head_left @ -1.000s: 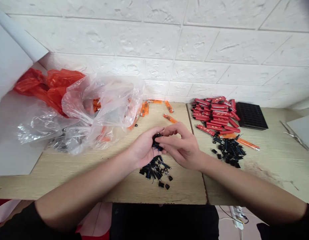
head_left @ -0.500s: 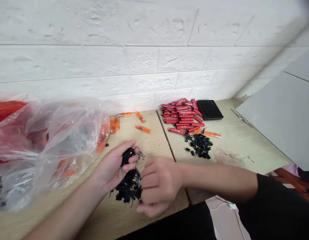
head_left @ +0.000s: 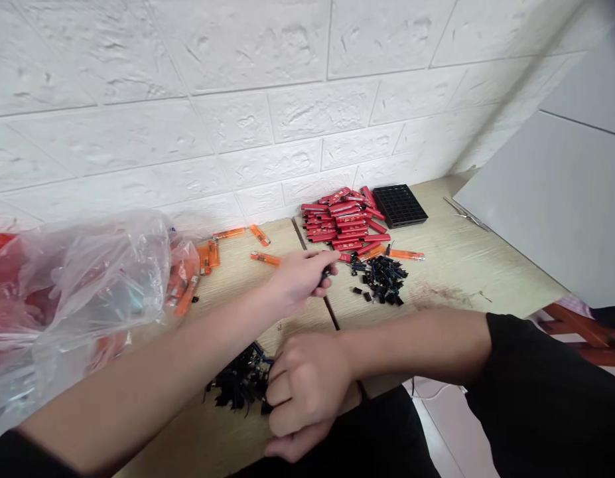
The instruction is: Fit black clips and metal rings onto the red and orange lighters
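My left hand (head_left: 306, 277) reaches forward over the table, its fingers curled around small black parts (head_left: 327, 273), mostly hidden by the fingers. It is close to the red lighters (head_left: 344, 226) and to a pile of black pieces with blue wires (head_left: 385, 279) on the right. My right hand (head_left: 307, 393) is closed into a fist at the table's front, beside another heap of black parts with wires (head_left: 241, 380). Its fingertips are turned away, so what they grip cannot be seen.
A clear plastic bag (head_left: 103, 285) with red and orange contents fills the left side. Orange lighters (head_left: 265, 258) lie near the white wall (head_left: 247, 119). A black gridded tray (head_left: 400, 206) is beside the red lighters, and metal tweezers (head_left: 466, 214) lie farther right.
My left hand has moved from above the near black heap forward and to the right, carrying black parts. My right hand stays low by the heap. The view has shifted slightly.
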A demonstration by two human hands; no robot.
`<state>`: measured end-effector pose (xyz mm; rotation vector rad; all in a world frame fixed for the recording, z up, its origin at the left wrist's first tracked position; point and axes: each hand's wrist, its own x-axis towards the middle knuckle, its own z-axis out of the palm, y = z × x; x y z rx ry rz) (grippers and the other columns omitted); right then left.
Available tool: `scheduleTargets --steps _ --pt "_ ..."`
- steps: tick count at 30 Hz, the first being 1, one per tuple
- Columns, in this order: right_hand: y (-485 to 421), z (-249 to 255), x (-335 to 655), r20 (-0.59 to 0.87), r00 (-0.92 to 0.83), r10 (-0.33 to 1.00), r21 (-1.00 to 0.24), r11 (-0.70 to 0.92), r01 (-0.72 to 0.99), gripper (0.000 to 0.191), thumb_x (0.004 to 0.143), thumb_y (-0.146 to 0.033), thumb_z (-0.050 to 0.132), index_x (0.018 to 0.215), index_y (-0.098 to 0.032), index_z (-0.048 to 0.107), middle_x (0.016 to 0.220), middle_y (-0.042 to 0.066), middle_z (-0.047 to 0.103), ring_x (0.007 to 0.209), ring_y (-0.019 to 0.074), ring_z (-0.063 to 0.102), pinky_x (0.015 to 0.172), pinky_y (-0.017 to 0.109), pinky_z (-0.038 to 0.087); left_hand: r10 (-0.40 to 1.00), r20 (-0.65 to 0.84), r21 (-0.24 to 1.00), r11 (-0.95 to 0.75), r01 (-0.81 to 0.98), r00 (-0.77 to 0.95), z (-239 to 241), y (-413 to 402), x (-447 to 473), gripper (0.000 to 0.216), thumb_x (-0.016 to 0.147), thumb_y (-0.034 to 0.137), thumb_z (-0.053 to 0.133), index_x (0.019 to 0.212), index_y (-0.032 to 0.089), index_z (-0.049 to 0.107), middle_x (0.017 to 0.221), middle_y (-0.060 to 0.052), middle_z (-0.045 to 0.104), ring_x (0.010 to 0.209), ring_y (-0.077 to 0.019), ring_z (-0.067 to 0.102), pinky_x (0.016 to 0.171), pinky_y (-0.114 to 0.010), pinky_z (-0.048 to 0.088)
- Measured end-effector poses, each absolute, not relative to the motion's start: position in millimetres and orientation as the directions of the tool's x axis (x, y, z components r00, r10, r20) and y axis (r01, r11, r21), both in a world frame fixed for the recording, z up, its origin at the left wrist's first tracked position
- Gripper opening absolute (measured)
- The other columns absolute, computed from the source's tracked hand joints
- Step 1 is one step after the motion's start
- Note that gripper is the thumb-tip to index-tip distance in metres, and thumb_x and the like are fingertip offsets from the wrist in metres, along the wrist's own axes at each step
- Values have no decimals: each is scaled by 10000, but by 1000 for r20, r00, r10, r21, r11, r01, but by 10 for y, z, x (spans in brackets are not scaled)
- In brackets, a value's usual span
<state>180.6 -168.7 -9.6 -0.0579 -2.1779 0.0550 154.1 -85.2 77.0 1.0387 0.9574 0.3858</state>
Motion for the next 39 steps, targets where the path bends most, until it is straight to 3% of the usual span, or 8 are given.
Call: scheduleTargets --steps 2,5,8,10,13,16,19,39 --pt "-1692 -106 1826 797 -601 56 -70 998 -1 485 938 -421 736 552 -244 502 512 -71 531 435 105 514 448 294 362 710 -382 922 333 195 591 679 -841 1899 309 956 356 735 743 174 607 745 -29 592 541 -93 437 496 -257 272" --pt "-1706 -123 1824 764 -645 21 -62 997 -41 479 933 -447 755 559 -243 537 533 -62 556 442 105 539 444 298 351 738 -6 963 -178 204 675 512 -822 2356 413 970 497 712 711 197 593 695 -16 575 635 -146 479 611 -305 345" --pt "-1709 -146 1813 734 -678 -28 -40 996 -85 461 904 -476 797 566 -245 585 562 -53 596 456 104 562 443 298 366 536 262 810 -574 119 802 352 -792 2664 423 1064 457 555 725 204 572 737 -29 601 733 -185 536 729 -340 402" --pt "-1706 -162 1812 742 -669 -43 -30 995 -96 447 886 -479 818 568 -245 609 577 -47 616 466 105 569 442 295 377 364 307 653 -753 84 879 271 -786 2788 362 1076 410 537 805 186 624 854 -74 658 822 -216 595 773 -351 432" --pt "-1705 -182 1818 736 -676 -37 -44 994 -102 427 891 -484 821 590 -244 637 591 -41 627 478 105 573 444 291 383 178 261 426 -903 53 949 203 -819 2889 351 1112 340 450 1023 128 716 1047 -150 702 938 -256 663 779 -357 471" --pt "-1707 -193 1823 682 -731 -11 -82 992 -92 413 913 -507 812 632 -247 657 620 -33 637 502 108 580 457 292 388 117 225 287 -957 49 967 191 -869 2926 394 1121 299 397 1150 101 736 1115 -170 707 981 -266 696 758 -354 493" --pt "-1696 -205 1824 640 -768 3 -106 991 -84 417 935 -514 792 643 -249 657 633 -32 638 511 107 580 461 296 386 112 206 247 -967 59 972 202 -882 2929 383 1104 284 421 1197 102 745 1161 -178 710 997 -282 714 718 -365 498" --pt "-1687 -144 1854 683 -731 19 -27 1000 1 460 961 -452 734 591 -244 556 568 -46 599 494 123 573 482 312 362 59 221 258 -966 1 974 340 -802 2819 325 1012 229 530 1203 73 741 1188 -193 704 1099 -311 689 815 -408 537"
